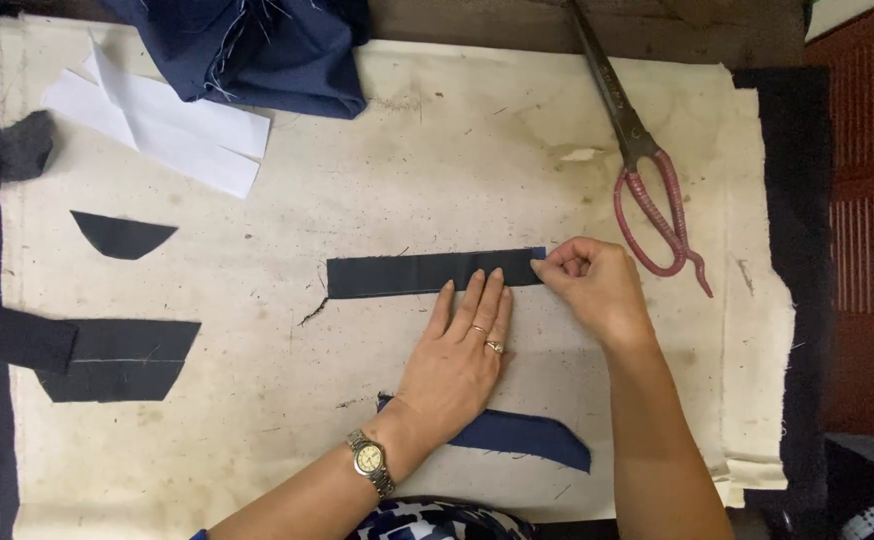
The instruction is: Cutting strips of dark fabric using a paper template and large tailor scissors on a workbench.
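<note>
Dark navy cloth is what we have in hand: a long cloth strip (435,273) lies flat across the middle of the desk (437,160), on its stained cream cover. Our left hand (460,355) rests open and flat, fingers together, with the fingertips pressing the strip's lower edge. Our right hand (589,280) is pinched shut on the strip's right end, thumb and fingers closed over the corner.

As for progress, we judge the cutting largely done, since several pieces already lie cut out around the strip. A curved piece (527,437) lies below it, partly under our left wrist, where we wear a wristwatch (369,459). Far left of the strip sit a small crescent piece (122,236) and, lower, a broad angled piece (122,358) with a pale stitched or chalked line across it. The strip itself looks straight and smooth; whether its end is being folded or only aligned we cannot tell, so the shaping of this piece seems unfinished.

Above and to the left of the strip lie white paper strips (162,125), plain and crossed over one another, beside a bundle of navy fabric (257,50). Above and right of the strip lie scissors (642,165) with pinkish wrapped handles, closed and untouched. We see no packages, labels or signs.
</note>
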